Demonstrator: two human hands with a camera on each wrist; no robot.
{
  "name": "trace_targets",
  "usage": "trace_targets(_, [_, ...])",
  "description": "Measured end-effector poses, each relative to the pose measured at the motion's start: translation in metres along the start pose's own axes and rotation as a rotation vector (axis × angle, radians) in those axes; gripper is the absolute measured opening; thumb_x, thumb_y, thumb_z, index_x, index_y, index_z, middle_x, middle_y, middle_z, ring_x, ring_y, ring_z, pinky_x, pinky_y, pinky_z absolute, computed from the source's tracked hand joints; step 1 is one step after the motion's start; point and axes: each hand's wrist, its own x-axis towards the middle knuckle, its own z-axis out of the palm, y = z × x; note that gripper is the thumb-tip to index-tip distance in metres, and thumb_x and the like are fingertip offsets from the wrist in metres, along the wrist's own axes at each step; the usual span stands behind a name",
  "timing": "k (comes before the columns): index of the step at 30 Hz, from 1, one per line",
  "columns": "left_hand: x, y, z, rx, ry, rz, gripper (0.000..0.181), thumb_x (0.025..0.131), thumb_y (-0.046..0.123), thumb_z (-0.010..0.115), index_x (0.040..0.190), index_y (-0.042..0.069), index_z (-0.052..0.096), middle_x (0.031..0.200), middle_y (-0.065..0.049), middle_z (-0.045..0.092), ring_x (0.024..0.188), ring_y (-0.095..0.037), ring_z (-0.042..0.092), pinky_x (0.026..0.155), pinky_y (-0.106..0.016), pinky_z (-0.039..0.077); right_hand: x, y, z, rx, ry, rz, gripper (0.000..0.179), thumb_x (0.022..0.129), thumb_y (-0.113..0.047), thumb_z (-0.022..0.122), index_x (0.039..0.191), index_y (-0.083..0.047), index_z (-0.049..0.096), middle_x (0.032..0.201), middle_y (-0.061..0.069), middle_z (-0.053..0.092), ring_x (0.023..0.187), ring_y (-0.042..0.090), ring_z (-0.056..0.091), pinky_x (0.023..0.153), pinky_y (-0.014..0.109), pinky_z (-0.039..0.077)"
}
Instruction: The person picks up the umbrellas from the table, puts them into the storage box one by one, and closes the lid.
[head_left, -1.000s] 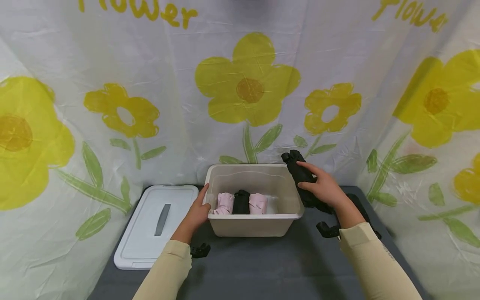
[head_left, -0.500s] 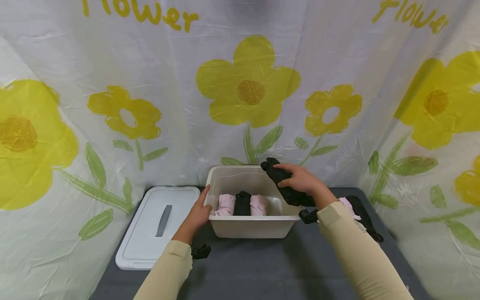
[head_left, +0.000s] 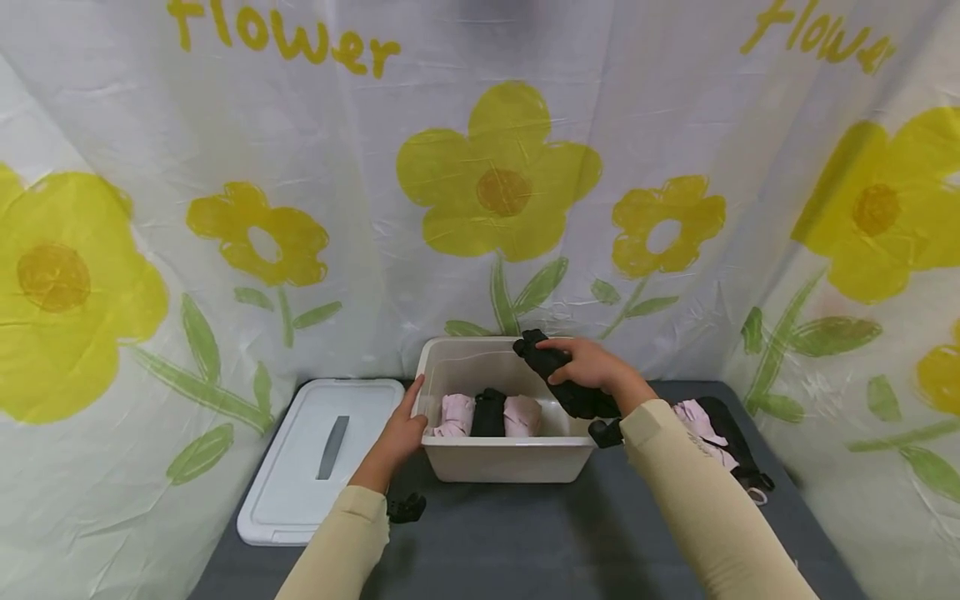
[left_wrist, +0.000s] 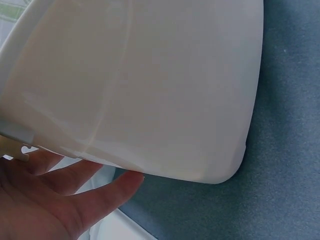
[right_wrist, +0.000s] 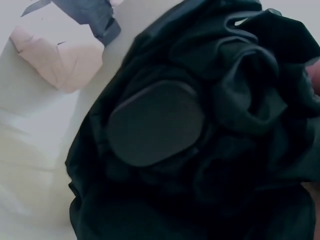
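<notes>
A: Where's the black bundle [head_left: 540,357]?
B: In your right hand [head_left: 594,367], over the right half of the beige bin [head_left: 510,463]. Can't tell if it touches the rim.

A: Fingers?
B: Your right fingers lie across its top, thumb on the near side, gripping it between them. Your left fingers are apart and fairly straight, pressed against the bin's left end; that's your left hand [head_left: 401,433], well apart from the bundle.

A: Long axis?
B: Slanted — upper end toward the bin's far edge, lower end toward its near right corner. It lies beneath your right fingers, so the right hand is the nearer one. A dark oval cap [right_wrist: 156,123] on it faces the right wrist camera.

A: And inside the bin?
B: Left to right: first pink roll [head_left: 455,415], black roll [head_left: 489,413], second pink roll [head_left: 522,416], side by side, running near to far — so your bundle sits askew to them, right of the second pink one, with bin floor showing between.

A: Rest of the desk [head_left: 495,542]?
B: White lid [head_left: 288,500] by the left edge, pink and black fabric pile [head_left: 708,429] by the right edge.
</notes>
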Motion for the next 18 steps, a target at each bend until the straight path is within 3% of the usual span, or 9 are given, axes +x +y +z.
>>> trace_targets(10, [0.000,-0.002,0.000,-0.002,0.005,-0.019,0.074,0.093,0.000,0.034,0.157,0.031,0.012,0.157,-0.025,0.019,0.125,-0.047,0.042,0.076,-0.057,0.052,0.019,0.002,0.009,0.020,-0.107,0.040,0.066,0.083,-0.008,0.065,0.145,-0.022,0.047,0.158,0.012,0.030,0.142,0.038,0.029,0.105,0.052,0.038])
trace_targets(18, [0.001,-0.002,-0.001,-0.014,0.006,-0.014,0.075,0.093,0.001,0.034,0.156,0.034,0.013,0.157,-0.024,0.020,0.126,-0.048,0.042,0.078,-0.058,0.052,0.032,0.001,0.017,-0.086,-0.114,0.040,0.065,0.081,-0.008,0.067,0.143,-0.020,0.050,0.154,0.012,0.037,0.141,0.036,0.033,0.107,0.049,0.038])
